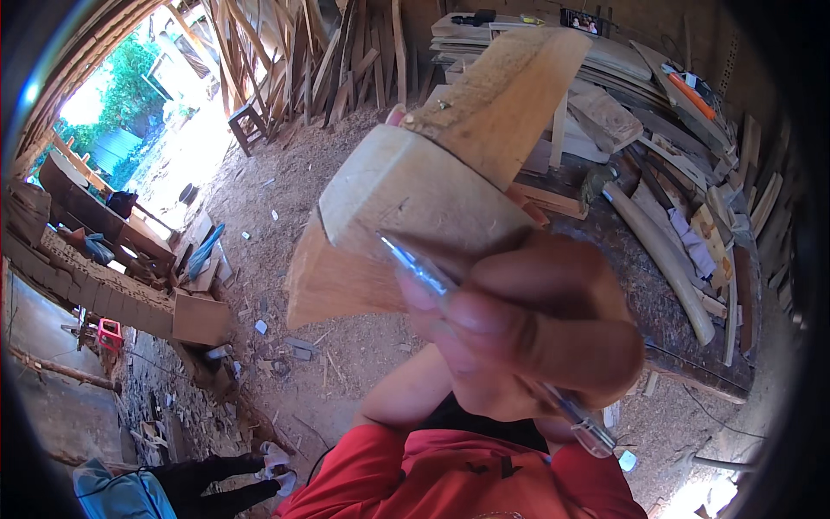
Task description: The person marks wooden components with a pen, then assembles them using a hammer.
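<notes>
Close in front of me is a pale wooden block (415, 186) set crosswise against a longer tan piece of wood (519, 108), whose ends stick out at upper right and lower left. My left hand (396, 115) holds them from behind. Only a fingertip shows over the top edge; the wood and my other hand cover the rest. My right hand (545, 320) pinches a clear plastic pen (419, 268). The pen's tip is at the pale block's face, next to a small dark mark; whether it touches I cannot tell.
At right stands a dark workbench (666, 311) with a curved wooden handle (661, 259), boards and an orange-handled tool (692, 93). Wood strips (346, 69) lean at the back. Shavings cover the floor (285, 216). A person (130, 493) is at lower left.
</notes>
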The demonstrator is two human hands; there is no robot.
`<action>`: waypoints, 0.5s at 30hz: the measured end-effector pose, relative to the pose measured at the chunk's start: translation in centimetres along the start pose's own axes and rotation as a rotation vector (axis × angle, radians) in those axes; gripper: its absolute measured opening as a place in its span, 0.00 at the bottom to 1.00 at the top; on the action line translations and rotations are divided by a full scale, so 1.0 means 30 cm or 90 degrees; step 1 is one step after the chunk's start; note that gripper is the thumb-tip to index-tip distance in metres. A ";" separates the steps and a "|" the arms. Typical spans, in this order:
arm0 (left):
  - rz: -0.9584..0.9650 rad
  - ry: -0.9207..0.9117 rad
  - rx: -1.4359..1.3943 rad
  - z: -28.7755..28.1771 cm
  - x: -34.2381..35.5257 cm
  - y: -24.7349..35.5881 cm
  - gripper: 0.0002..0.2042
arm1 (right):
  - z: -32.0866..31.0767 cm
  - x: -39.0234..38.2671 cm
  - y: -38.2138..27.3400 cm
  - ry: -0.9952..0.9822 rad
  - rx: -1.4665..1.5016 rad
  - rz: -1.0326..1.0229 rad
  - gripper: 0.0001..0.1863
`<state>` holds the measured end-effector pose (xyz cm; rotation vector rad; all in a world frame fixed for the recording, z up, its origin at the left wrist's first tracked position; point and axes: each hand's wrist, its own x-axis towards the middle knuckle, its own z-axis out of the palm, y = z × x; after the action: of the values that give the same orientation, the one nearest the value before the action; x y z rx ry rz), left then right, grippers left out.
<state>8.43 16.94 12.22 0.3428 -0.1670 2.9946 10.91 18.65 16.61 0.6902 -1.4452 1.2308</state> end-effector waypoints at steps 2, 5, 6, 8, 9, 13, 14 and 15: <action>0.000 -0.003 0.001 -0.001 0.003 0.001 0.30 | 0.004 0.001 -0.001 0.000 0.007 0.000 0.14; -0.004 -0.003 -0.003 0.002 0.007 -0.001 0.29 | 0.008 0.006 0.000 0.002 0.012 0.002 0.13; -0.001 -0.004 0.002 0.003 0.010 -0.001 0.29 | 0.011 0.007 0.001 0.005 0.016 0.001 0.13; 0.000 -0.004 0.004 0.007 0.009 -0.003 0.28 | 0.014 0.011 0.000 0.003 0.028 0.001 0.12; 0.000 -0.006 0.005 0.008 0.011 0.000 0.27 | 0.020 0.011 0.000 0.002 0.035 0.001 0.12; -0.006 -0.007 0.002 0.010 0.006 -0.009 0.26 | 0.025 0.019 -0.018 0.029 0.043 0.019 0.12; -0.001 -0.008 0.005 0.010 0.004 -0.007 0.26 | 0.024 0.021 -0.024 0.053 0.044 0.081 0.12; -0.002 -0.006 0.006 0.011 0.001 -0.010 0.25 | 0.023 0.024 -0.025 0.052 0.047 0.035 0.11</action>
<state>8.50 17.19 12.58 0.3578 -0.1527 2.9916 11.14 17.92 17.60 0.6457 -1.3656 1.3457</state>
